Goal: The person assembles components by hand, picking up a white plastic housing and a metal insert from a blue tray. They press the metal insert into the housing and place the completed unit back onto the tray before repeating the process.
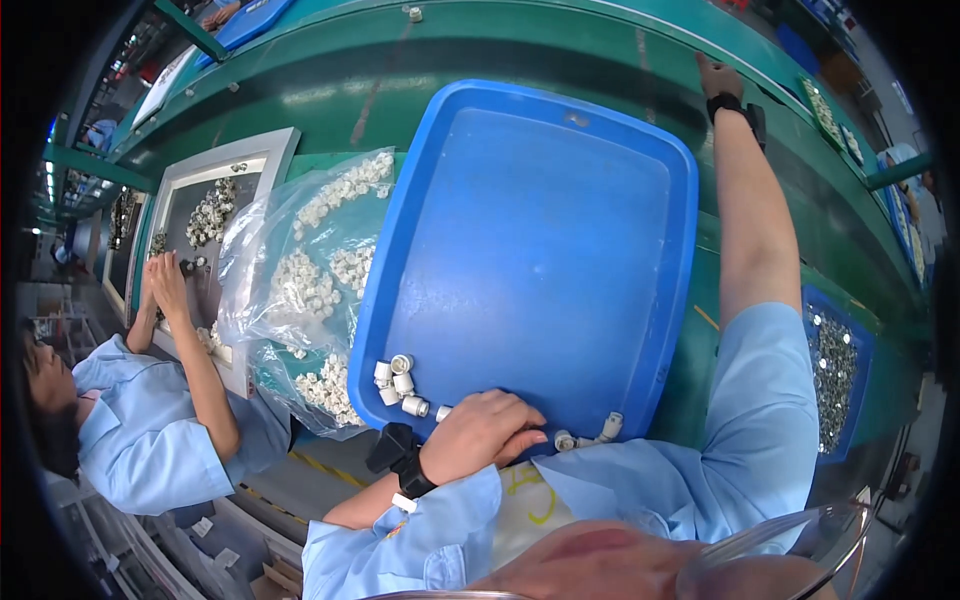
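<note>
A large blue tray lies in front of me. Over its near edge my left hand is curled palm down, with the thumb close under the fingers; whatever it holds is hidden. Small white cylindrical fittings cluster in the tray's near left corner, just left of that hand. A few more white pieces lie along the near edge to its right. My right arm stretches far forward past the tray's right side. Over the green belt, my right hand looks closed; its contents are too small to make out.
Left of the tray, a clear plastic bag holds many white parts. Beyond it, a co-worker's hands work at a white-framed panel with small pieces. A blue bin of metallic parts stands right. A green conveyor runs along the far side.
</note>
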`<state>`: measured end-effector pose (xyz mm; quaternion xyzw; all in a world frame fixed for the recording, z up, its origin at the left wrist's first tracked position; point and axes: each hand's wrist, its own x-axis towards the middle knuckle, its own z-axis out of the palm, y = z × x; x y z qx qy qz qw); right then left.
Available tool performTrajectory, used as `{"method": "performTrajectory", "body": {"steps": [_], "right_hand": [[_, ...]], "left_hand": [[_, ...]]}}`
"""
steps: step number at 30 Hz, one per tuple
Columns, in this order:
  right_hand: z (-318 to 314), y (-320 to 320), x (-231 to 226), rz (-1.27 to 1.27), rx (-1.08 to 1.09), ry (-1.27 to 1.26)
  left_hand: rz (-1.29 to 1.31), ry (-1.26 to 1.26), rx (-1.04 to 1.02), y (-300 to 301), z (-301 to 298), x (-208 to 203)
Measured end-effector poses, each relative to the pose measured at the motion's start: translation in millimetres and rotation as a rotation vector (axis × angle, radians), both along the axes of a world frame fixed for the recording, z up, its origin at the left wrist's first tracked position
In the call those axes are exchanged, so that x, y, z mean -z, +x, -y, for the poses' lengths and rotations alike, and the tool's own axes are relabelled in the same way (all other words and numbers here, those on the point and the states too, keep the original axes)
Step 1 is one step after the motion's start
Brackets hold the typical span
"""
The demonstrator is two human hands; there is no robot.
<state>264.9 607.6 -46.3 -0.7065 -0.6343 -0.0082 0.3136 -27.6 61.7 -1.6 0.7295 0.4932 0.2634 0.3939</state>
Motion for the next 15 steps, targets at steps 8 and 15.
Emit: {"method": "performTrajectory", "body": {"steps": [8,15], "right_hand": [[-62,46,29,0.403,0.039,-0.297],[60,19,-70,-0.459,-0.34,-0.441]], "left_hand": [[-0.032,-0.041,-0.014,-3,-9,2],[-0.068,0.049,-0.057,1,8,1]]}}
